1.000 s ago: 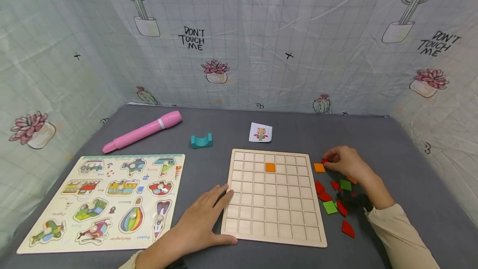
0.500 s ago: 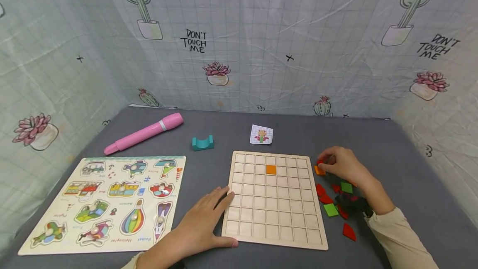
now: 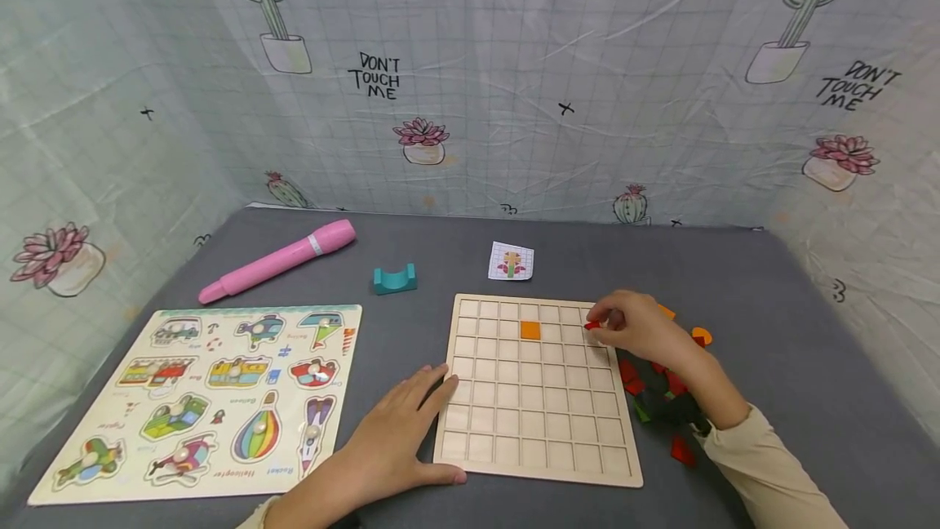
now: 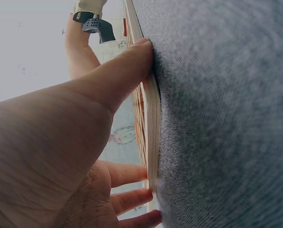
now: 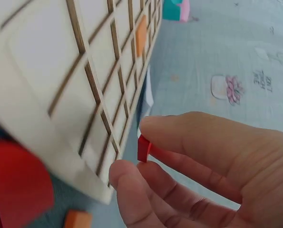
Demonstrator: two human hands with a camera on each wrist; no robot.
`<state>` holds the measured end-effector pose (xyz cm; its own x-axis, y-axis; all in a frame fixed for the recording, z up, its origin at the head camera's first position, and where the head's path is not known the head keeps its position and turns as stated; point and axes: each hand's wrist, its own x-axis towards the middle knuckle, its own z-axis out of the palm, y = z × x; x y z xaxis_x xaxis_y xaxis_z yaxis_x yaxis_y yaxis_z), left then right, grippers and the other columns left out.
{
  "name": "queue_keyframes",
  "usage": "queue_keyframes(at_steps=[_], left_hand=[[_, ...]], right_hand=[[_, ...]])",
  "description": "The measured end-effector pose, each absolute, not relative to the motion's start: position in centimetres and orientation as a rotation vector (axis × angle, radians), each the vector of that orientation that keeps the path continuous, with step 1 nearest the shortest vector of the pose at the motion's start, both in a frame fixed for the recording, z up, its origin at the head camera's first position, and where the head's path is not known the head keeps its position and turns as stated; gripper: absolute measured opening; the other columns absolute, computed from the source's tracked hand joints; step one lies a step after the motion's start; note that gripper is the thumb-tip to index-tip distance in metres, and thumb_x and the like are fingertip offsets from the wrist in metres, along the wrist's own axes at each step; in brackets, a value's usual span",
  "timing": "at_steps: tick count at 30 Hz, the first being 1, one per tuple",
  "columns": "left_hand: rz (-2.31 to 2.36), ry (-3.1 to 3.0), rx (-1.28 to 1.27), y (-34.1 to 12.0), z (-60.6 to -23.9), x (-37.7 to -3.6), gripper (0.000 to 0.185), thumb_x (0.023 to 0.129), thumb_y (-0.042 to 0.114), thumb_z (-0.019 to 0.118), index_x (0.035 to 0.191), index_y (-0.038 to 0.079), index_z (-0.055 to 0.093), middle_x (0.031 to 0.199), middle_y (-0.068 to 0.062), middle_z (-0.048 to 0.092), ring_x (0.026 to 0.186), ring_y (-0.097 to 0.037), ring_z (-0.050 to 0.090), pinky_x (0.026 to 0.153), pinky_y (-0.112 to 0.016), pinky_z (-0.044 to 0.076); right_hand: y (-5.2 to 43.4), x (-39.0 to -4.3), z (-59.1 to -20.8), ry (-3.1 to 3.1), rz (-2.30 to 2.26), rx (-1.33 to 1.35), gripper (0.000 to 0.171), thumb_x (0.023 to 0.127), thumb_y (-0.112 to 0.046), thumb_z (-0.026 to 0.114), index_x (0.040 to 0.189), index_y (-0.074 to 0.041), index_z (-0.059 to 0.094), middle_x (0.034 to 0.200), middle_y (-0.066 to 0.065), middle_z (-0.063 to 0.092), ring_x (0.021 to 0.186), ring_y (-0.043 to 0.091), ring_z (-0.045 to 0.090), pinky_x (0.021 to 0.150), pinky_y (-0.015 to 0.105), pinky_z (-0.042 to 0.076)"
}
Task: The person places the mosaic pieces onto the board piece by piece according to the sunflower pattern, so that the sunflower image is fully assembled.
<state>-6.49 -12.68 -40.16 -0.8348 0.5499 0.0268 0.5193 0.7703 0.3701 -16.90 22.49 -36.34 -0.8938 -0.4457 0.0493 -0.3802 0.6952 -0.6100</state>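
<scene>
A pale wooden grid board (image 3: 543, 435) lies on the grey table, with one orange square tile (image 3: 530, 330) set in a cell of its second row. Between thumb and fingertips my right hand (image 3: 642, 329) pinches a small red tile (image 5: 143, 148), held over the board's upper right corner. My left hand (image 3: 396, 435) rests at the board's left side, fingers spread and fairly straight; in the left wrist view its thumb (image 4: 131, 59) and fingertips touch the board's edge. Red and green tiles (image 3: 683, 451) lie right of the board, partly hidden by the right hand and its wrist camera.
A peg puzzle board (image 3: 242, 386) with vehicle pictures lies at the left. Behind it are a pink pen-shaped stick (image 3: 279, 261) and a teal notched block (image 3: 395, 279). Beyond the grid board lies a small pattern card (image 3: 511, 261). A printed cloth rises behind the table.
With the red tile pinched, my right hand has moved left from the loose tiles to over the board's upper right corner. My left hand stays at the board's side.
</scene>
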Motion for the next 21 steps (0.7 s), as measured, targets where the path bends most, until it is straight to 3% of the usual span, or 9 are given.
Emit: queue_keyframes(at_steps=[8, 21], left_hand=[[0.581, 2.876, 0.903, -12.5, -40.2, -6.6, 0.1, 0.075, 0.067, 0.07, 0.148, 0.006, 0.04, 0.153, -0.013, 0.036, 0.141, -0.035, 0.035, 0.108, -0.053, 0.037], [0.592, 2.866, 0.89, -12.6, -40.1, -6.6, 0.1, 0.075, 0.066, 0.071, 0.148, 0.006, 0.039, 0.153, -0.014, 0.035, 0.141, -0.036, 0.033, 0.109, -0.054, 0.036]], right_hand=[[21.2, -17.5, -37.1, 2.779, -0.972, -0.772, 0.013, 0.084, -0.004, 0.074, 0.096, 0.0, 0.07, 0.091, 0.008, 0.062, 0.072, 0.015, 0.059, 0.06, 0.024, 0.049], [18.4, -18.2, -37.9, 2.76, -0.975, -0.904, 0.013, 0.08, 0.003, 0.075, 0.091, 0.001, 0.071, 0.082, 0.007, 0.06, 0.069, 0.014, 0.055, 0.062, 0.023, 0.05]])
